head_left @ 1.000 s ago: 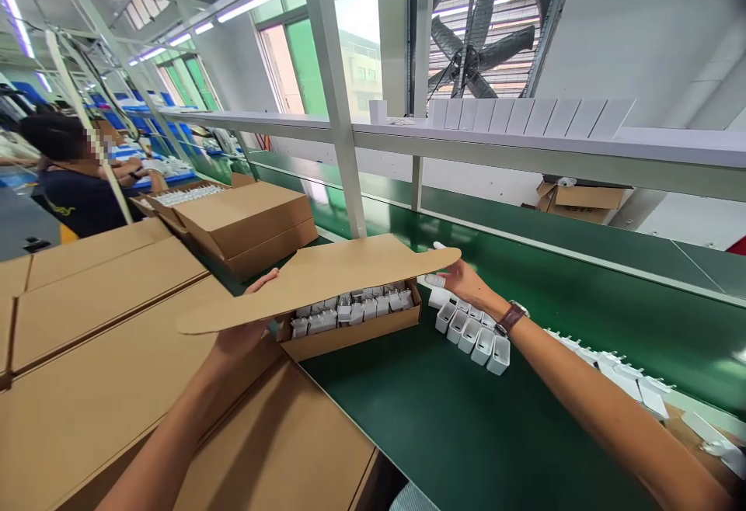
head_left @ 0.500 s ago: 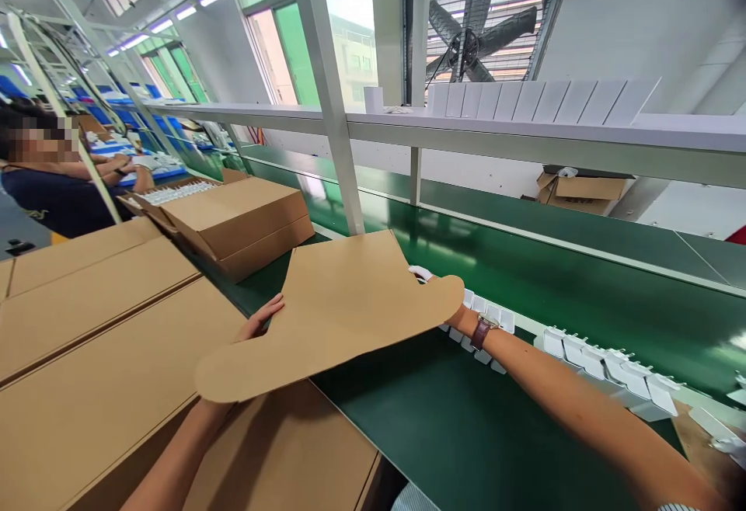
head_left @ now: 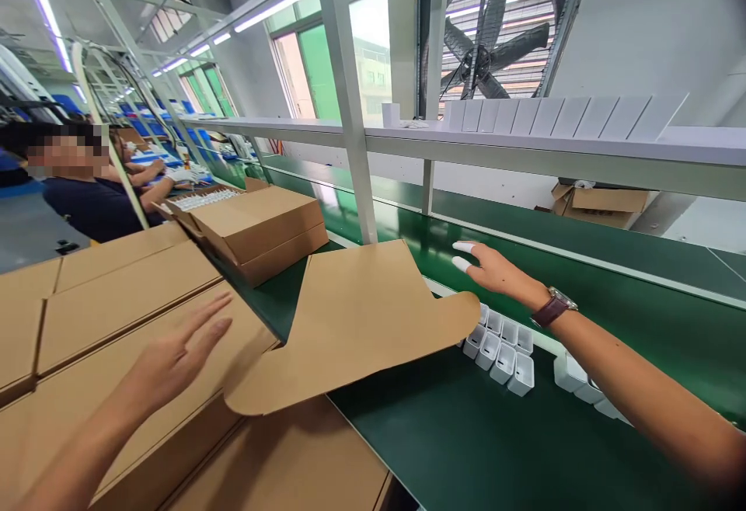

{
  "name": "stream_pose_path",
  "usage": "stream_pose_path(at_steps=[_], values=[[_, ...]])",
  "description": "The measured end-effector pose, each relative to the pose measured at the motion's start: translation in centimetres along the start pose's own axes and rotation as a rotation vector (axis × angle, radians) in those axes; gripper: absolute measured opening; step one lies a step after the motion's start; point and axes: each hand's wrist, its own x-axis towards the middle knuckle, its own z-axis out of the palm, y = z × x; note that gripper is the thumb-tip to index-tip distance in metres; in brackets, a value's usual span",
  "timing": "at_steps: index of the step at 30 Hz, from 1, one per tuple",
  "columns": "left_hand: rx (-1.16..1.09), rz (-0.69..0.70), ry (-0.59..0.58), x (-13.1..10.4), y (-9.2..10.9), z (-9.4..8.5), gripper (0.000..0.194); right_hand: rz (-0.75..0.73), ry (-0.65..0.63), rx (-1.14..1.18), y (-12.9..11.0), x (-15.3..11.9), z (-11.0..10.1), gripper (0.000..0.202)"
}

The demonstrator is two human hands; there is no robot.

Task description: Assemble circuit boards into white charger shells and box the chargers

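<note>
A flat brown cardboard piece (head_left: 361, 317) with rounded side flaps is in front of me, neither hand touching it. Its left flap overhangs the closed cartons. My left hand (head_left: 175, 359) is raised above the cartons, left of that flap, fingers apart and holding nothing. Over the green belt, beyond the right flap, hovers my right hand (head_left: 489, 269). White covers sit on two of its fingertips, and the fingers are spread with nothing in them. Below it stand rows of small white plastic boxes (head_left: 504, 352), partly hidden by the cardboard.
Closed cartons (head_left: 116, 325) line the left side. An open carton (head_left: 256, 224) with white parts sits farther back. A metal post (head_left: 348, 99) rises behind the cardboard to a shelf (head_left: 524, 146) of white pieces. A co-worker (head_left: 93, 200) sits at far left.
Both hands have let go of the cardboard piece. My left hand moved left and up off its flap, my right hand rose away to the right. More of the white boxes now shows.
</note>
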Motion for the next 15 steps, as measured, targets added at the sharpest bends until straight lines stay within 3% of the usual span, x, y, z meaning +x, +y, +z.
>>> stream_pose_path(at_steps=[3, 5, 8, 10, 15], values=[[-0.032, 0.237, -0.185, 0.0, 5.3, 2.4, 0.072, -0.067, -0.182, 0.037, -4.9, 2.0, 2.0, 0.075], [0.029, 0.374, -0.289, -0.6, 7.2, 5.0, 0.076, -0.087, -0.311, 0.01, -7.1, 2.4, 4.5, 0.085], [0.12, 0.432, -0.331, -1.9, 7.5, 8.4, 0.083, -0.028, -0.439, -0.055, -7.6, 1.6, 8.6, 0.103], [0.147, 0.439, -0.302, -2.6, 6.9, 9.6, 0.09, -0.029, -0.459, -0.066, -6.8, 0.9, 10.4, 0.106], [0.131, 0.43, -0.308, -3.0, 7.2, 9.8, 0.091, -0.025, -0.494, -0.072, -5.5, 0.6, 11.2, 0.111]])
